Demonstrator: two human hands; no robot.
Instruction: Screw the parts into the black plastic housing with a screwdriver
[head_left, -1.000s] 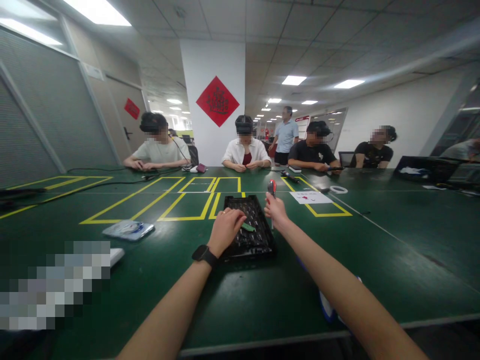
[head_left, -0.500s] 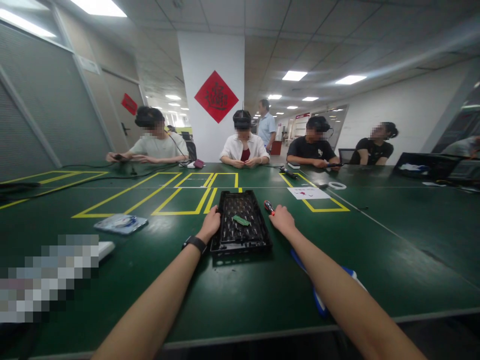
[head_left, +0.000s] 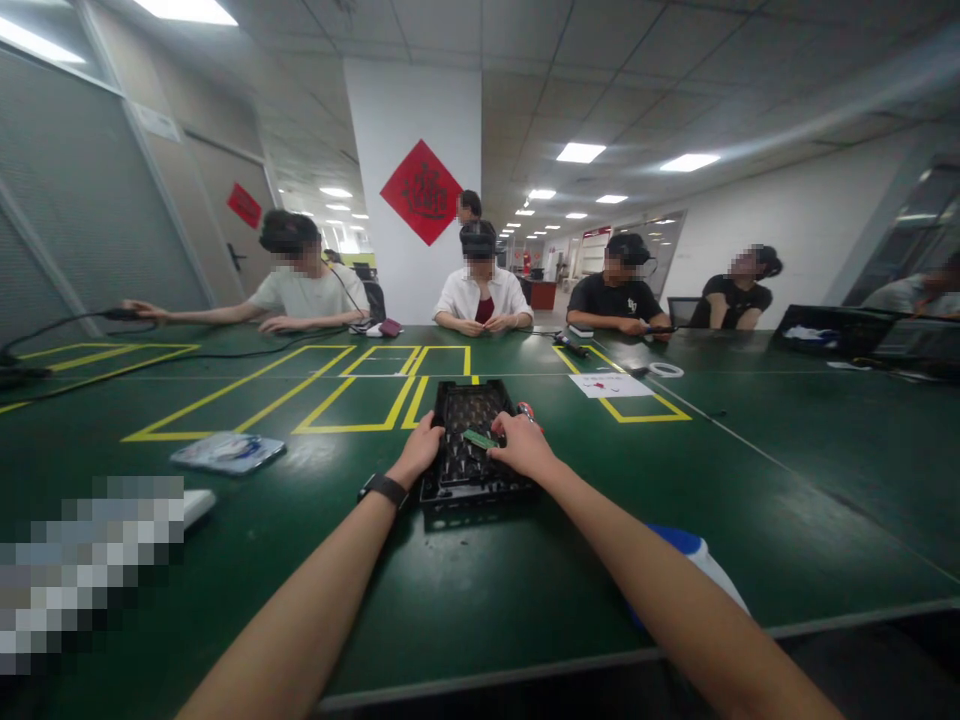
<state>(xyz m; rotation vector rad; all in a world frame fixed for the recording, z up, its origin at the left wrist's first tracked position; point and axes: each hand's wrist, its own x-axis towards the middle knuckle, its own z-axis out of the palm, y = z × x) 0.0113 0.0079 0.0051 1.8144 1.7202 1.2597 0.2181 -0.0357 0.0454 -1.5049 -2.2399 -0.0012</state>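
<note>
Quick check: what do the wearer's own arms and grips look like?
Left forearm: no sleeve in view, wearing a black watch-like band. Right forearm: no sleeve in view, no band. Left grip and right grip: no gloves.

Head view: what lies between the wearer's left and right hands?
In the head view, part of the black tray and a green strip lie between left hand and right hand.

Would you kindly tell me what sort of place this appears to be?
It is probably an open office or a shared workroom: a large green table is laid out with yellow marking lines, people in black headsets sit along its far side, and panel lights are set in the ceiling.
</note>
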